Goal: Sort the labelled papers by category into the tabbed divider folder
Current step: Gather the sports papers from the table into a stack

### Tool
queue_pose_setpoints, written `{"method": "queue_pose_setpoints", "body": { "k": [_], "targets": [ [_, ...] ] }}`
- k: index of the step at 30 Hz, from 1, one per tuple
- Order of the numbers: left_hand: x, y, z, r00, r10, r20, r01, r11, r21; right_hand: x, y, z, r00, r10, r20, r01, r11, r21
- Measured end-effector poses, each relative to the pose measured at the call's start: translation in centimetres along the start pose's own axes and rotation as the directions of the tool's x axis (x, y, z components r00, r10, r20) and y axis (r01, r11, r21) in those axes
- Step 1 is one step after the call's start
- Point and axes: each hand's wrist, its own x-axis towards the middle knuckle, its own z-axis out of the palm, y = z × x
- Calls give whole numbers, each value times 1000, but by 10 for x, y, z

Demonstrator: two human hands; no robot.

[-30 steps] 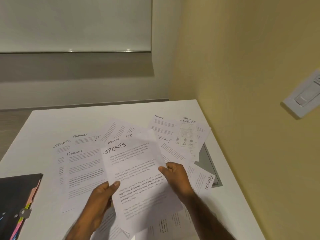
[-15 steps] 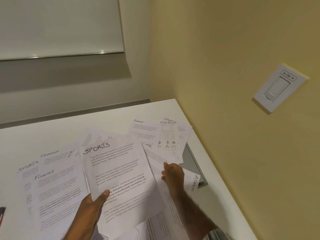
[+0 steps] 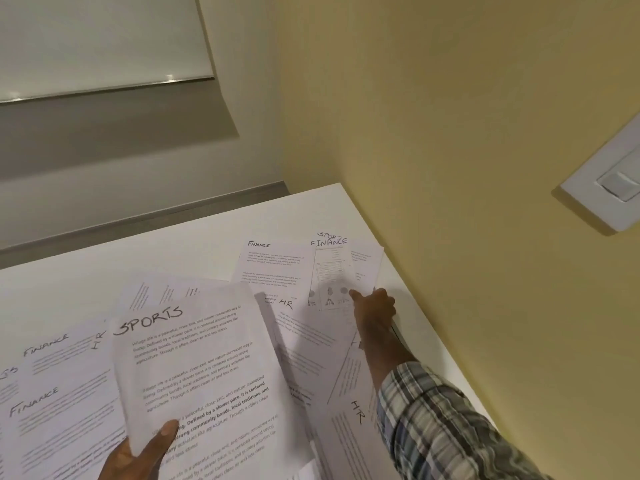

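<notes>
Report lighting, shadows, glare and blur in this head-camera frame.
Head view: soft indoor light; a small glint on the blind rail; the SPORTS sheet in the left hand casts a shadow onto the HR paper beside it; print toward the left edge is smeared; the wide lens tilts the wall, and the switch is cropped and soft.

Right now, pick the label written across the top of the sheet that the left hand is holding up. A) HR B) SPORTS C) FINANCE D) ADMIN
B: the raised sheet, which the left hand grips near its lower edge with the thumb on top, reads SPORTS in handwriting across its top.
</notes>
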Motion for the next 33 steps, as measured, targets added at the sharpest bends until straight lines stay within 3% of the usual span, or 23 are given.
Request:
{"method": "queue_pose_setpoints", "body": {
  "k": [3, 5, 7, 10, 12, 16, 21, 25, 28, 33],
  "targets": [
    [3, 20, 2, 995, -93, -41, 87, 988, -124, 12, -13, 4, 997, 29, -70, -34, 996, -77],
    [3, 20, -1, 966, -257, -34, 247, 951, -187, 22, -19, 8, 994, 0, -114, -17, 990, -141],
    [11, 13, 6, 986, -110, 123, 126, 983, -135, 28, -23, 12, 991, -39, -129, 9, 974, -224],
    [30, -1, 14, 999, -49, -16, 49, 998, 30, 33, -29, 18, 990, -58, -127, 18, 955, -297],
    [22, -11, 9, 993, 82, -86, -65, 979, 192, 35, -34, 22, 990, -58, -128, 16, 951, -308],
    [32, -29, -5, 988, 73, -138, -32, 961, 273, 41, -46, 23, 995, -18, -98, -3, 979, -203],
    [35, -26, -8, 988, 97, -121, -62, 961, 269, 44, -44, 16, 997, 11, -80, -4, 996, 94],
    [30, -15, 2, 992, 109, -67, -91, 970, 224, 39, -43, 2, 987, -109, -114, 117, 991, 64],
    [24, -9, 4, 994, 39, -99, -19, 981, 191, 32, -44, -17, 958, -208, -195, 216, 976, 20],
    [10, -1, 5, 999, -43, -32, 47, 989, 143, 28, -41, -53, 883, -359, -301, 382, 924, 17]
  ]
}}
